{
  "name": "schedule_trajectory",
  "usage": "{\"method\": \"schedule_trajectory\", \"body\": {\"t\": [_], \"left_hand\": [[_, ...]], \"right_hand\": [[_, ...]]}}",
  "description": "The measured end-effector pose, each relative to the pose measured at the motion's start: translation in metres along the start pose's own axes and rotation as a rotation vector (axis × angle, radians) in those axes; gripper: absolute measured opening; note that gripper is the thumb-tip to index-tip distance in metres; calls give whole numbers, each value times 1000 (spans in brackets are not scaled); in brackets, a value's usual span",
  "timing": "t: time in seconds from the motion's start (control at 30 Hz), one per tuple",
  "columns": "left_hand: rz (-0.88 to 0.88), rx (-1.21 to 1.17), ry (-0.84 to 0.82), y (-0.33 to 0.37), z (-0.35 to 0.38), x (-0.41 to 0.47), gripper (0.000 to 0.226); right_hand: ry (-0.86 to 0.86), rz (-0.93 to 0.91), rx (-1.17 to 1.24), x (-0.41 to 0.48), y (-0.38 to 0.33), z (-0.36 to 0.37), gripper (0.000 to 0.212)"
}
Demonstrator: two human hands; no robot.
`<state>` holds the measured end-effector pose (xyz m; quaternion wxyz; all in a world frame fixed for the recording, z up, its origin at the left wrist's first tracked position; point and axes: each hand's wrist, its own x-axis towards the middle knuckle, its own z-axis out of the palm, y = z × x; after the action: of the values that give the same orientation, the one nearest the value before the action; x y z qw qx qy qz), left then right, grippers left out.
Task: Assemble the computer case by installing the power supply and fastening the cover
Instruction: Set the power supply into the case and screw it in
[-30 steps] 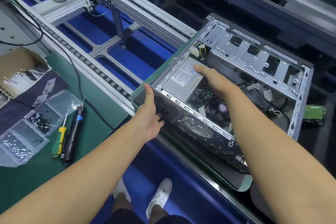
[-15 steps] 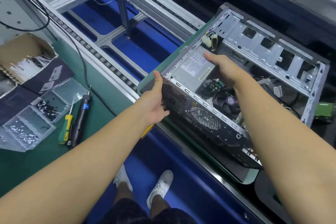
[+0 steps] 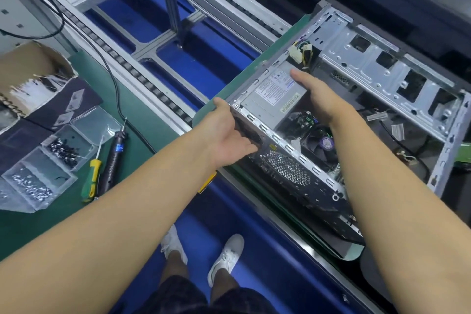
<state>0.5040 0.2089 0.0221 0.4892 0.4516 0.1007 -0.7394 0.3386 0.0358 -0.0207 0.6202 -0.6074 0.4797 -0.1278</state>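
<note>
Both hands reach forward to an open computer case, which lies tilted on a green carrier board on a conveyor line. The left hand grips the case's near rear corner, with the thumb on the top edge and the fingers curled against the dark back panel. The right hand is inside the case, its fingers straight and its palm lying flat on the power supply.

The power supply is a grey metal box with a printed label, sitting in the case corner between the two hands. Just beyond the right fingertips, a white connector on yellow and black wires sticks up. Below the left hand's fingers, the back panel has a round fan grille.

Well to the left of the left forearm, on a green mat, lie a black electric screwdriver and a yellow-handled screwdriver, side by side. Just left of them is a clear parts box holding screws. Between the forearms, lower down, are the person's white shoes.
</note>
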Motion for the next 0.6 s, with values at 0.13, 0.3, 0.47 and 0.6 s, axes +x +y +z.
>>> {"method": "schedule_trajectory", "body": {"t": [0.13,0.3,0.47,0.6], "left_hand": [[46,41,66,2,7,1,83],[87,226,166,3,5,3,84],[97,254,217,-1,6,2,85],[112,230,214,-15,3,-3,94]], "right_hand": [[49,-37,-7,3,0,-3,42],[43,-38,8,4,-2,-5,39],[20,20,56,3,1,-4,43],[1,54,96,1,4,-3,53]]}}
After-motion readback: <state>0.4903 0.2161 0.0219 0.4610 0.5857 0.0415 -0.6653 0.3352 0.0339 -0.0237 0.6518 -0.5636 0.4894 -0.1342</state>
